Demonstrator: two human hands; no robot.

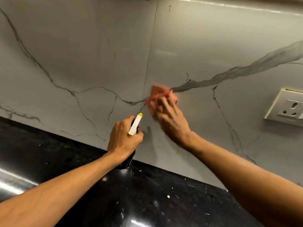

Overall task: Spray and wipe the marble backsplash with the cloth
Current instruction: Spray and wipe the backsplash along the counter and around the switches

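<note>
The marble backsplash (91,51) is pale grey with dark veins and fills the upper view. My right hand (170,119) presses a crumpled pink cloth (158,94) against the marble near a vertical seam; the cloth and fingers are blurred. My left hand (123,138) grips a dark spray bottle (127,161) just below and left of the cloth. Its white trigger head with a yellow nozzle tip (135,123) points up at the wall. Most of the bottle body is hidden behind my left hand.
A black speckled countertop (147,194) with small crumbs runs below the backsplash. A steel sink rim (14,179) shows at the left edge. A cream wall socket (287,107) is mounted on the marble at the right.
</note>
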